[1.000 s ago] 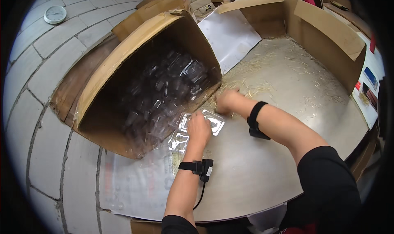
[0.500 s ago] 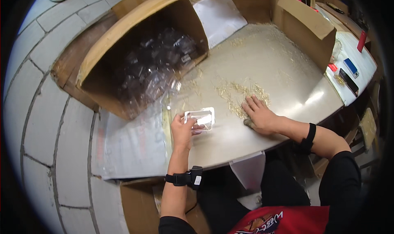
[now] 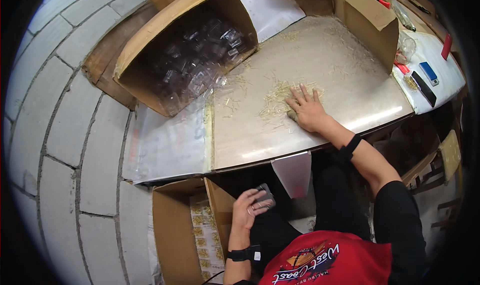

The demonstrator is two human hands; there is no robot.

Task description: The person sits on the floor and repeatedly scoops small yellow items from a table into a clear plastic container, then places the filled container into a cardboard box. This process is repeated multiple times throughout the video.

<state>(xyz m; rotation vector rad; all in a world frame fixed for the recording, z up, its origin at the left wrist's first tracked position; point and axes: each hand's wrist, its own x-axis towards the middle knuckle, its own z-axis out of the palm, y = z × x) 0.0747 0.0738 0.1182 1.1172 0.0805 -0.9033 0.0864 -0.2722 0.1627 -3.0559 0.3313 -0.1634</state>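
Note:
My left hand is below the table's front edge, above my lap, with its fingers closed round a small clear plastic box. Motion blurs the box a little, and I cannot make out anything in it. On the tabletop, my right hand lies with spread fingers at the near right side of a loose scatter of thin golden pieces. Its fingertips reach among them, and nothing shows in its grip. Beside my left forearm stands an open carton with rows of golden-filled little packs inside.
A large carton lies on its side at the left, full of clear plastic boxes. Cardboard flaps border the table's far right. Further right are a blue box, a black phone-like object and a red object.
My left hand has carried the clear box down from above the table toward my lap. My right hand stays by the golden pieces, its fingers now more spread. The view has tilted downward.

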